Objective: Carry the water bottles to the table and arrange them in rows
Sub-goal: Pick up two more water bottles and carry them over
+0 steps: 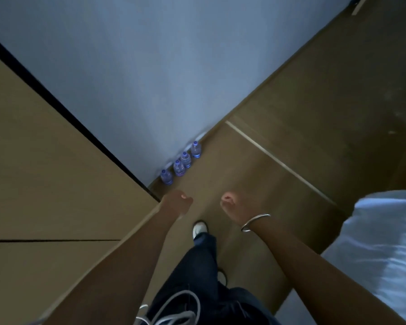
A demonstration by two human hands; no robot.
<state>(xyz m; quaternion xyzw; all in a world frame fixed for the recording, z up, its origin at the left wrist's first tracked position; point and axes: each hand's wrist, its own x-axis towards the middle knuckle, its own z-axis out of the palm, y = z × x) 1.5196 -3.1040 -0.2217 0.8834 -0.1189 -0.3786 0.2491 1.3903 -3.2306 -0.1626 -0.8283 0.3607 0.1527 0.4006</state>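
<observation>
Dark trousers (204,289) fill the bottom of the view, nearest the camera, soft and creased, with pale cords (174,310) looped over them and a white shoe (200,227) stepping forward on the floor. Both bare forearms reach ahead of the trousers. Taking the wall (150,66) as the landmark: it is the largest surface, smooth, matte and grey-blue, running diagonally across the upper view. Below it spreads the brown floor (291,148), flat and slightly glossy, crossed by a thin pale strip. Left of the wall stands a tan panelled surface (45,148) with a dark edge; what it belongs to is unclear. Away from the wall, at the right edge, lies rumpled white bedding (384,242). The left hand (176,204) hangs short of the wall's base, fingers curled into a loose fist holding nothing. The right hand (232,207), beside it, also holds nothing, fingers bent inward, a thin metal bangle (254,222) round its wrist. Four water bottles (181,163), clear plastic with blue caps and labels, stand upright in a row on the floor, tight against the foot of the wall, just beyond both hands.
</observation>
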